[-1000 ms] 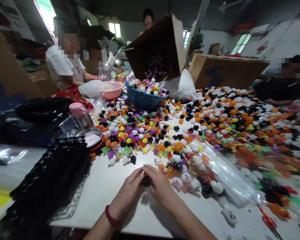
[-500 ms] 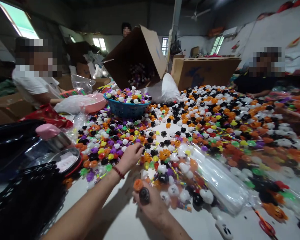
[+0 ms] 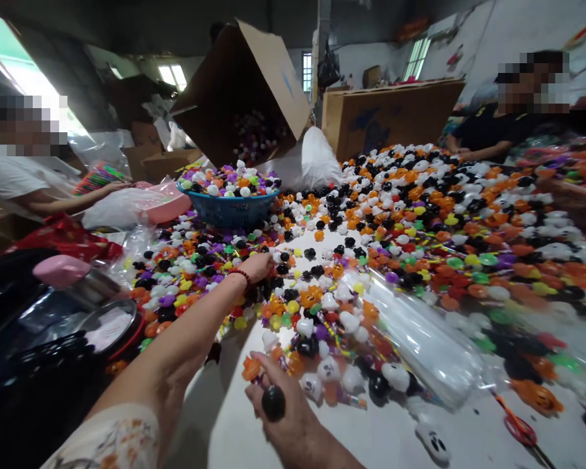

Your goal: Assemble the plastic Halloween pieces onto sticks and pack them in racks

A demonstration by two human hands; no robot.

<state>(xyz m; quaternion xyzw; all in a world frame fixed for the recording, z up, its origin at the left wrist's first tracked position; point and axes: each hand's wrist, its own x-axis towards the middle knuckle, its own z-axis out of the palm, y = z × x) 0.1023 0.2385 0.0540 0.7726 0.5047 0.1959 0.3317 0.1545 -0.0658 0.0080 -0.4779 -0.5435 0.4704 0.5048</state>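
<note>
My left hand (image 3: 256,267), with a red bead bracelet at the wrist, reaches into the pile of small colourful toys (image 3: 200,260) left of centre. Its fingers are curled down among black and orange pieces, and what they may hold is hidden. Lower down, my right hand (image 3: 288,410) is closed round an orange pumpkin-shaped piece (image 3: 251,369) and a black round piece (image 3: 273,403), just above the white table (image 3: 234,430). White ghost heads (image 3: 329,369) lie just right of that hand.
A blue basket (image 3: 229,210) full of toys stands behind, before a tipped cardboard box (image 3: 283,71). Clear plastic bags (image 3: 424,339) and red scissors (image 3: 520,430) lie right. A pink-lidded flask (image 3: 73,277) is left. People sit at both sides.
My left hand has reached farther forward into the pile. My right hand still holds the orange and black pieces. The view has shifted, and a person's arm at left now reaches toward the pink basin.
</note>
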